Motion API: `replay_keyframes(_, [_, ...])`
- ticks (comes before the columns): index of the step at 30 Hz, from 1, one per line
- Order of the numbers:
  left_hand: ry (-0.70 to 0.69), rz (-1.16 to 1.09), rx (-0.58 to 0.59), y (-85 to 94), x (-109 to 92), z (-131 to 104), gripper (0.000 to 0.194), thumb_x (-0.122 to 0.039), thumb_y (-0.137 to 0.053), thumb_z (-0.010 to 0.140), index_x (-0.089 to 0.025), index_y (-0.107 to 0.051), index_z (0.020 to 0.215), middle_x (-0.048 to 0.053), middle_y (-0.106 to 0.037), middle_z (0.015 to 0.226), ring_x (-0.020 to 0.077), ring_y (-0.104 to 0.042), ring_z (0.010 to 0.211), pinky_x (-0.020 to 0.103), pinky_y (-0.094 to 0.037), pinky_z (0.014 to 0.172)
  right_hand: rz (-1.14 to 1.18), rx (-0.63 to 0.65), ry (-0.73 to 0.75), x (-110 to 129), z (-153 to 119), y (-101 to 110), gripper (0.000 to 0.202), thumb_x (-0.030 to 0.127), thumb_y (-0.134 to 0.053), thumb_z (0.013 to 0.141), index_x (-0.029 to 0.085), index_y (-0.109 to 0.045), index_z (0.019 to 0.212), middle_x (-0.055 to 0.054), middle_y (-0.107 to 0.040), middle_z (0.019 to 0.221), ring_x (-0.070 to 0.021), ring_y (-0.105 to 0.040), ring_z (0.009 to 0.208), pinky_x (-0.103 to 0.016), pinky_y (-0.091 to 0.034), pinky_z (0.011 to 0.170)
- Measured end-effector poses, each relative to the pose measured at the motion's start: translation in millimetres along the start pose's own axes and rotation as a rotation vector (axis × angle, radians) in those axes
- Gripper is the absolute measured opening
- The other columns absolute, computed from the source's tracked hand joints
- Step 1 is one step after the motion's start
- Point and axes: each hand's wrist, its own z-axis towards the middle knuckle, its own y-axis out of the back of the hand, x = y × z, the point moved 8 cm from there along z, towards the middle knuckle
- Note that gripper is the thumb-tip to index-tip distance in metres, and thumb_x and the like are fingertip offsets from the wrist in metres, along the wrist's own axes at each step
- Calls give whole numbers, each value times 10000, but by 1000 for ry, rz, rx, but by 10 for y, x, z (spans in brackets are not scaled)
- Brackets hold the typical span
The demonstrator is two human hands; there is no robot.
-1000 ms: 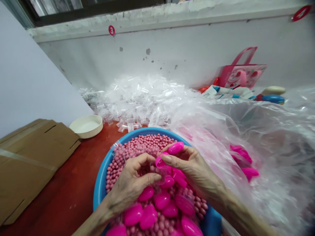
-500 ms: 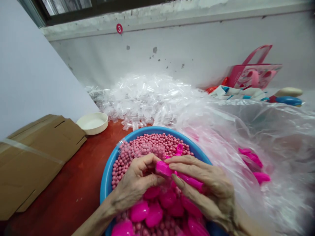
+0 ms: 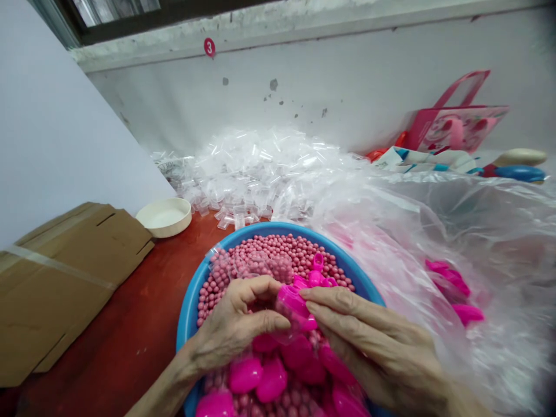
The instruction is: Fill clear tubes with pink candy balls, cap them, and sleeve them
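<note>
A blue basin holds many small pink balls and several glossy magenta plastic pieces. Over the basin, my left hand pinches a magenta piece between thumb and fingers. Clear film shows around and below that piece. The fingertips of my right hand touch the piece's right side, with the fingers stretched out and close together. Just beyond the right fingertips, small magenta parts with a ring-shaped end lie on the balls.
Clear plastic pieces are heaped behind the basin. Clear bags with magenta parts spread at the right. A cream round dish and flattened cardboard lie left. A pink bag stands against the wall at the back right.
My right hand has shifted slightly right and its fingers have straightened. The long magenta part beneath it no longer shows there. More small magenta parts are visible beyond the fingertips.
</note>
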Motion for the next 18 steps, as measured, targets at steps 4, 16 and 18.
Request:
replay_keyframes(4, [-53, 164, -20, -25, -19, -11, 101, -128, -637, 760, -188, -693, 819, -18, -675, 734, 125, -600, 679, 209, -469, 632, 129, -120, -138, -123, 59, 73, 234, 73, -630, 791, 254, -669, 934, -36, -729, 866, -153, -701, 750, -228, -593, 673])
replay_keyframes(16, [-149, 359, -49, 6, -59, -24, 244, -169, -616, 823, -258, -723, 1024, -36, -712, 773, 144, -624, 750, 212, -466, 705, -80, -14, 20, -48, 28, -80, 302, 49, -478, 887, 239, -596, 1091, -44, -673, 940, -133, -672, 843, -164, -569, 743])
replay_keyframes(18, [-141, 380, -58, 10, -47, -29, 235, -173, -610, 827, -250, -725, 1016, -31, -710, 766, 144, -620, 739, 213, -465, 692, -81, -10, 22, -57, 13, -109, 293, 51, -475, 892, 237, -586, 1090, -39, -667, 926, -130, -669, 822, -166, -572, 728])
